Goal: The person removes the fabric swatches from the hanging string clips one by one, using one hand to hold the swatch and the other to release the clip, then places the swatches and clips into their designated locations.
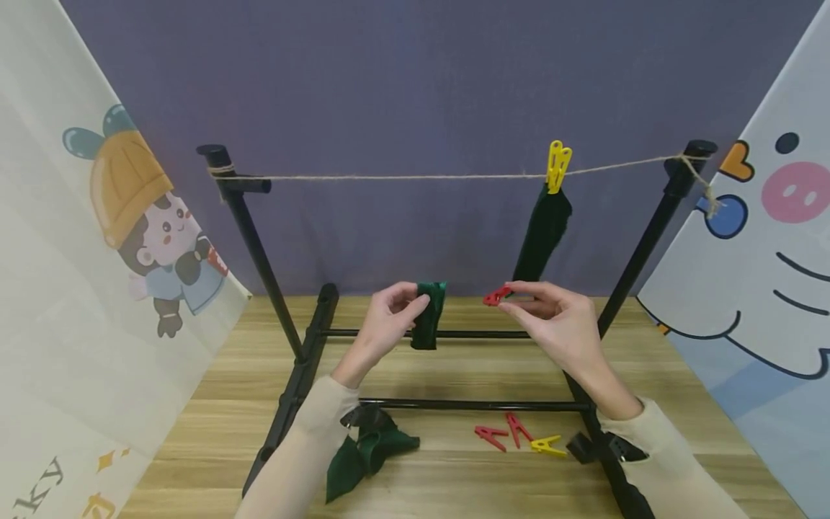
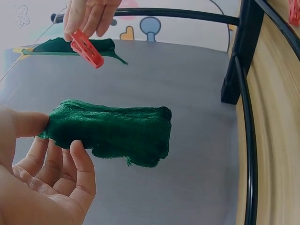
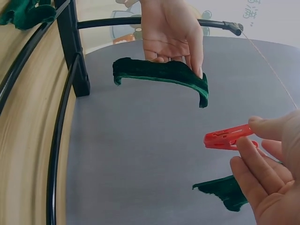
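A small dark green velvety cloth (image 1: pixel 428 321) hangs from my left hand (image 1: pixel 387 321), pinched at its top between thumb and fingers. In the left wrist view this cloth (image 2: pixel 112 131) stretches out from the fingertips, its edge ragged. My right hand (image 1: pixel 564 328) pinches a red clothespin (image 1: pixel 496 296) at its handle end; the right wrist view shows the clothespin (image 3: pixel 227 137) pointing toward the left. Both hands are below the twine (image 1: pixel 389 176). On the twine, to the right, a yellow clothespin (image 1: pixel 558 167) holds another green cloth (image 1: pixel 543 234), whose lower end lies behind the right hand.
The twine runs between two posts of a black frame (image 1: pixel 259 252) standing on a wooden table (image 1: pixel 214 447). Crumpled green cloths (image 1: pixel 369 454) lie at the front left. Red clothespins (image 1: pixel 493 436) and a yellow clothespin (image 1: pixel 548 445) lie at the front right. Low crossbars (image 1: pixel 473 405) join the frame's sides.
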Action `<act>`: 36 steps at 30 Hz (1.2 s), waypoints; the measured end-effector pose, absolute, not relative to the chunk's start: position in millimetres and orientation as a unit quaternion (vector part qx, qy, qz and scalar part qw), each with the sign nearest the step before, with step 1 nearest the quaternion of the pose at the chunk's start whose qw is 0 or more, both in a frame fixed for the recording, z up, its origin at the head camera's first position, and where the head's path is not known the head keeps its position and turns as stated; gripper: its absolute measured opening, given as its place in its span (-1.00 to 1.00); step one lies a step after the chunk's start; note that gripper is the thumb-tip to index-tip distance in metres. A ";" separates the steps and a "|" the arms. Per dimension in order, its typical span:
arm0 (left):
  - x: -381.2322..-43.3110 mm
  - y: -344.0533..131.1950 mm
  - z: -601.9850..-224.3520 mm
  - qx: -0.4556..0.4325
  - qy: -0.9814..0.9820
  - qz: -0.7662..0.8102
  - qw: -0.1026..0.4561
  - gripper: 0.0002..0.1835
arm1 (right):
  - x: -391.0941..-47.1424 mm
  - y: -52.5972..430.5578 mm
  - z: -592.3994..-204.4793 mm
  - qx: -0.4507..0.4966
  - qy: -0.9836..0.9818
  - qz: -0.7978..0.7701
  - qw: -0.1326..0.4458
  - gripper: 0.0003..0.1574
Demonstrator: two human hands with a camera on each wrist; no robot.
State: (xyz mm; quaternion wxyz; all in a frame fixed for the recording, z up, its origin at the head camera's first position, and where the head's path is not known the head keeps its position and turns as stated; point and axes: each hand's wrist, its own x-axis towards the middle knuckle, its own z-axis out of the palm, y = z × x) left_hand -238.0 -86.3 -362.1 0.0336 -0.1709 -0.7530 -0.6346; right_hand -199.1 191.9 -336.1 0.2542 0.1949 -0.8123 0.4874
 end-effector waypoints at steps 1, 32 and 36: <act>-237.6 -87.0 -363.3 -0.169 -0.754 -0.634 0.032 -0.75 | -198.9 191.9 -337.7 0.194 -0.812 0.490 0.251 -0.66; -227.7 -100.5 -399.5 -0.128 -0.766 -0.630 0.004 -0.65 | -188.2 195.9 -410.3 0.141 -0.836 0.517 0.116 -0.65; -227.4 -102.0 -404.3 -0.130 -0.764 -0.632 0.007 -0.67 | -187.7 195.2 -416.8 0.135 -0.836 0.522 0.106 -0.67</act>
